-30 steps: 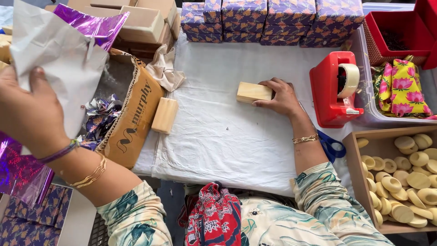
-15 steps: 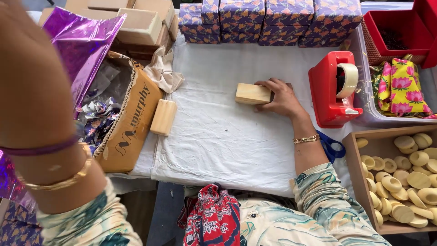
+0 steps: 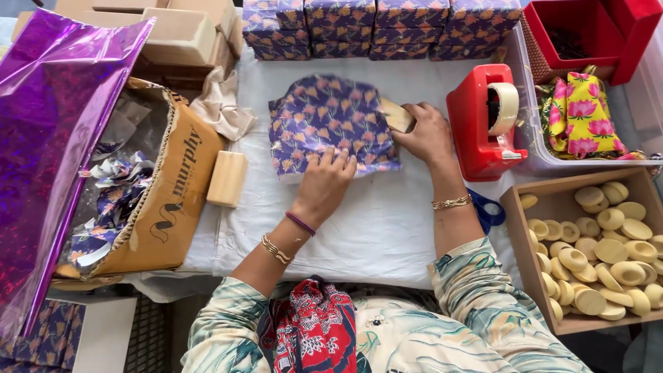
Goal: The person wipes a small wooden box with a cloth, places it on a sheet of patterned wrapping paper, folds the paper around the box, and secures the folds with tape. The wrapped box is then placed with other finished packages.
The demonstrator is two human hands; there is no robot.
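A sheet of purple floral wrapping paper lies spread on the white cloth. My left hand presses flat on the sheet's near edge, fingers apart. My right hand grips a tan rectangular bar at the sheet's right edge; the paper covers part of the bar. A second tan bar lies to the left, beside the cardboard box.
A red tape dispenser stands right of my right hand. Wrapped purple blocks line the back. A cardboard box of paper scraps and purple foil sit left. A wooden tray of round soaps is at right, blue scissors beside it.
My left hand came down from the left with the paper sheet and laid it on the cloth. The right hand kept hold of the bar, which the sheet now partly covers.
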